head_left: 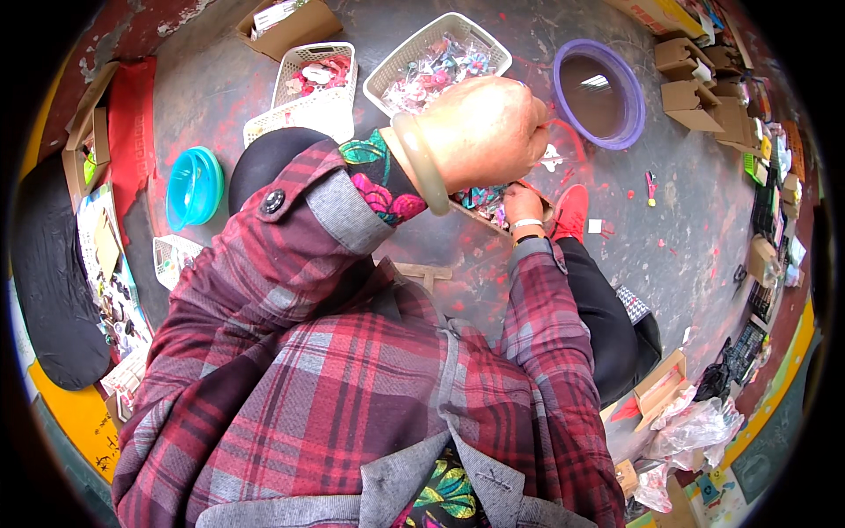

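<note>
My left hand (488, 128), with a pale bangle at its wrist, is raised close in front of me and closed. Its fingertips are turned away, so what they hold is hidden. Beside its knuckles a small white piece (552, 158) shows against a clear, red-edged shape. Lower down, my right hand (523, 206) rests with curled fingers at a box of small colourful packets (484, 201), between my feet. Whatever those fingers grip is too small to make out. Part of the box lies behind my left wrist.
White baskets of wrapped trinkets (377, 88) and red pieces (280, 92) stand ahead. A purple basin of murky water (562, 92) is ahead right, turquoise bowls (189, 189) at left. Cardboard boxes (691, 99) line the right; plastic bags (700, 427) lie behind right.
</note>
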`<action>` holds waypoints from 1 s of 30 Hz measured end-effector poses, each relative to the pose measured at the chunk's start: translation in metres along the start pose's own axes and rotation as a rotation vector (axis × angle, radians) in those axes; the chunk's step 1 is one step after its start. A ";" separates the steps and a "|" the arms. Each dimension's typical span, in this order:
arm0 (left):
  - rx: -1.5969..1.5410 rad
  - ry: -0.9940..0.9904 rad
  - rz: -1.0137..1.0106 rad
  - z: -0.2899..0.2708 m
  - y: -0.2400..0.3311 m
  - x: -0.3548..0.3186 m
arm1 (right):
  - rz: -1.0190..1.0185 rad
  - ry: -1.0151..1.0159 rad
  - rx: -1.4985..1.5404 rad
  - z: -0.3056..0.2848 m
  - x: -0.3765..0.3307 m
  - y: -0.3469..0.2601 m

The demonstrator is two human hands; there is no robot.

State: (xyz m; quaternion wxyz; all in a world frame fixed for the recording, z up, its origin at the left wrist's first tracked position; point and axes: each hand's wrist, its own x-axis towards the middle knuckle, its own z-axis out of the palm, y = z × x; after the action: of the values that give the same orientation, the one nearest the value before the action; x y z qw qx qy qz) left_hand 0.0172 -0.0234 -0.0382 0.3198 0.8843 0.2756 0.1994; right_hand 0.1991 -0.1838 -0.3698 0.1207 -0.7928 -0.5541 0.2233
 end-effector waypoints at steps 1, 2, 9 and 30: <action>0.010 0.002 -0.005 0.000 -0.001 -0.001 | -0.081 0.061 0.010 0.001 -0.002 -0.009; 0.019 0.005 -0.011 -0.001 -0.001 -0.001 | 0.034 -0.142 0.018 0.001 0.001 -0.018; 0.033 -0.016 -0.038 -0.002 0.003 -0.001 | 0.058 -0.646 -0.294 0.030 0.005 -0.009; -0.026 -0.035 -0.061 -0.004 -0.002 0.002 | 0.255 -0.569 0.227 -0.066 -0.001 -0.053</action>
State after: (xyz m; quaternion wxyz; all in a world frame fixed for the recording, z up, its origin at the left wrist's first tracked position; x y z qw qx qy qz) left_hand 0.0164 -0.0190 -0.0362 0.3419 0.8747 0.2942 0.1775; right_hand 0.1876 -0.1623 -0.2891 0.0195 -0.7431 -0.4334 0.5094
